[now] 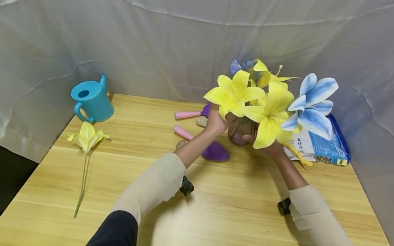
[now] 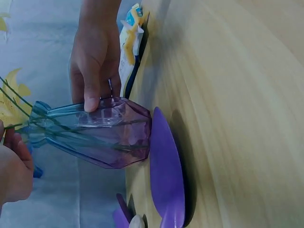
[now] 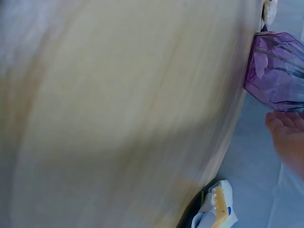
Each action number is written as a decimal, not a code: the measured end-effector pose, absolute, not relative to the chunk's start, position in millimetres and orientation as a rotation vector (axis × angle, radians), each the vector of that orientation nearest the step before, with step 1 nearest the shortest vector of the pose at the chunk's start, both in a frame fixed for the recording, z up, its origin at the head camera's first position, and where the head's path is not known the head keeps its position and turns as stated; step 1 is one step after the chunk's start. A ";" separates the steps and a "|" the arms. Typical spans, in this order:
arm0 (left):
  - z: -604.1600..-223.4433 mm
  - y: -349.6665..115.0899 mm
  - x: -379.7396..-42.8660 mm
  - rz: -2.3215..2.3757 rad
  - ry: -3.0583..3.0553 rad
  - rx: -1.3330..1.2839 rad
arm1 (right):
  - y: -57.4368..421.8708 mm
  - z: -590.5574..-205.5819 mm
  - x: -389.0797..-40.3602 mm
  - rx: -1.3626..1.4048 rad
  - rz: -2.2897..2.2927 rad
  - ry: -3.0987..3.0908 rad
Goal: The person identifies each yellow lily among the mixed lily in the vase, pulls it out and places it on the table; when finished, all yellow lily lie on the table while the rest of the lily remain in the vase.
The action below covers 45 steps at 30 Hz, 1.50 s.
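Note:
A faceted glass vase (image 2: 118,135), purple at the base and bluish at the neck, stands upright on the table with green stems inside. My right hand (image 2: 95,61) holds its side, thumb on the glass; in the right wrist view, the right hand (image 3: 289,137) shows partly beside the vase (image 3: 275,71). At the vase's mouth, my left hand (image 2: 14,166) pinches a lily stem, its fingertips partly cut off by the frame. Yellow lilies (image 1: 236,93) and a blue-and-white lily (image 1: 313,104) spread above the vase, hiding much of the right hand in the head view.
A blue watering can (image 1: 97,102) stands at the back left, and a single yellow lily (image 1: 87,138) lies before it. Purple trowels with pink handles (image 1: 187,115) and stones (image 1: 201,122) lie left of the vase. A blue-and-white packet (image 1: 325,145) and a yellow tool (image 1: 299,156) lie right.

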<state>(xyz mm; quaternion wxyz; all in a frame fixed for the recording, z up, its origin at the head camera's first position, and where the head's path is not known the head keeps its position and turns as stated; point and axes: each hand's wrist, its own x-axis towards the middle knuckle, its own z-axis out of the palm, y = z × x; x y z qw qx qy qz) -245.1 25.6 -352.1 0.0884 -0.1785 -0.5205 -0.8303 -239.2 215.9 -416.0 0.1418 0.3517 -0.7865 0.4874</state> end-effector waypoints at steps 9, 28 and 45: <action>-331.5 24.8 -227.9 -1.832 -1.914 -0.595 | 227.3 -432.8 -244.8 0.964 1.328 -2.280; -339.3 33.0 -244.4 -1.777 -1.927 -0.459 | 225.5 -428.3 -252.2 0.974 1.305 -2.188; -279.1 -46.4 -212.7 -1.939 -1.707 -0.600 | 226.8 -441.9 -258.2 0.954 1.442 -2.213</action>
